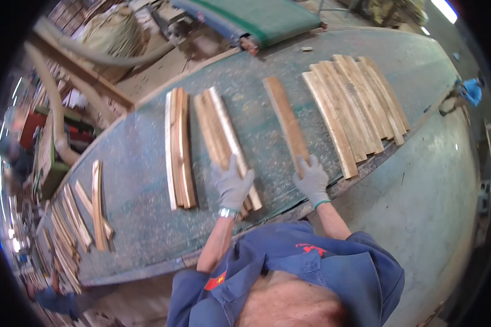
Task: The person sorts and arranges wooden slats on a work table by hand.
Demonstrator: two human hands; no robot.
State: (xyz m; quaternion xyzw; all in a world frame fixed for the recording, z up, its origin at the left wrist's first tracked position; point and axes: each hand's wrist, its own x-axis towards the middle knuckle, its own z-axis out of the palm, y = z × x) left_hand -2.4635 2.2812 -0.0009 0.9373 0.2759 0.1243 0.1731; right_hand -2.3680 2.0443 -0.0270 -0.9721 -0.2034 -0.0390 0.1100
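My left hand [232, 184], in a grey glove, lies flat on the near end of a small bundle of wooden slats [219, 128] on the green belt [131, 163]. My right hand [312, 180], also gloved, presses on the near end of a single wooden slat [285, 119]. Both hands rest on top of the wood with fingers spread; neither wraps around it. A third bundle of slats [179, 147] lies to the left of my left hand.
A wide row of several slats [354, 106] lies side by side to the right. More slats [87, 210] are piled at the belt's left end. A green conveyor [256, 19] and hoses [54, 103] sit beyond the far edge. A co-worker's blue sleeve [57, 300] shows bottom left.
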